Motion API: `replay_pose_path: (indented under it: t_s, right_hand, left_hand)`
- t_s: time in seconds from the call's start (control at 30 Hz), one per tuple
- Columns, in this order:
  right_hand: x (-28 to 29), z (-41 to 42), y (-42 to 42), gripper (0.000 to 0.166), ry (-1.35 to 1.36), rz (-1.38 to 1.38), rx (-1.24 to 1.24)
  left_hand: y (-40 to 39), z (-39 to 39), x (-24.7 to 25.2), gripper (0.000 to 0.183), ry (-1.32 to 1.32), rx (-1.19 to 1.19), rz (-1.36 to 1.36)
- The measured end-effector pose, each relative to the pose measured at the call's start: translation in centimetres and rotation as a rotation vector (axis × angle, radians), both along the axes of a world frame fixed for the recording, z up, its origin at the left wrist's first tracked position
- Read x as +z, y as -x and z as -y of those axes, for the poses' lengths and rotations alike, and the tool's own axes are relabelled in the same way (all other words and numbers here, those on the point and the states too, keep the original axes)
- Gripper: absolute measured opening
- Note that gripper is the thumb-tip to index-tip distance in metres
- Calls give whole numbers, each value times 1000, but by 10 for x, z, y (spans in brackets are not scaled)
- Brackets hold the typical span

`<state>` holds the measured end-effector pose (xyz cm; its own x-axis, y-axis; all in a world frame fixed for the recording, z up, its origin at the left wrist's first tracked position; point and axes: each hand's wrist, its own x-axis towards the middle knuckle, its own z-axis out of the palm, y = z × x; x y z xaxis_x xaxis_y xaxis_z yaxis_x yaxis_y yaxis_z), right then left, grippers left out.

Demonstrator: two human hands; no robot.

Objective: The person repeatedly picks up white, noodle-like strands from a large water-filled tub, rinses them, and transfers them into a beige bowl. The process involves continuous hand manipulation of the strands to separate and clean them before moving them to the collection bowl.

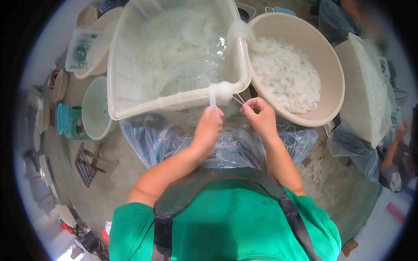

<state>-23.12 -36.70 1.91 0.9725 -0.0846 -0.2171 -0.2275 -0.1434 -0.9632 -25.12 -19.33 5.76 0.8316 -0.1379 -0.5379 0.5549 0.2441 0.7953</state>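
My left hand point(210, 129) grips the end of a flat white strip point(213, 98) that hangs over the near rim of a large white plastic tub point(163, 103). Close to its right, my right hand point(260, 115) pinches a thin white cord point(239, 99) that runs up toward the tub's corner. Whitish translucent film or fibre point(223, 91) is wrapped round the rim there. Inside the tub lies a mass of pale, stringy wet material point(183, 62). A beige round basin point(331, 65) beside it holds fluffy white clumps point(287, 76).
Clear plastic sheeting point(156, 137) with loose white threads hangs below the tub. On the left stand a pale green basin point(98, 111), a teal container point(73, 125) and a small slatted stool point(85, 164). At right, a person's arm point(392, 150) shows near another white tub point(362, 94).
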Motion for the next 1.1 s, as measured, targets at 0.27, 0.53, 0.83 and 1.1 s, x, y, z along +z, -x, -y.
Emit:
replay_pose_path:
  t_s: [0.27,0.53,0.83,1.1]
  right_hand:
    - [85,-3,-4,15,66,43,409]
    - [124,-44,-88,22,49,438,332]
    - [182,-56,-106,16,-264,631,245]
    - [133,-17,-124,16,699,433,436]
  left_hand:
    - [-43,32,24,33,132,46,63]
    - [-106,-32,190,27,-58,-408,624]
    - [-114,-99,274,30,-465,-189,1012]
    - [-128,-59,186,21,-1254,-785,1547]
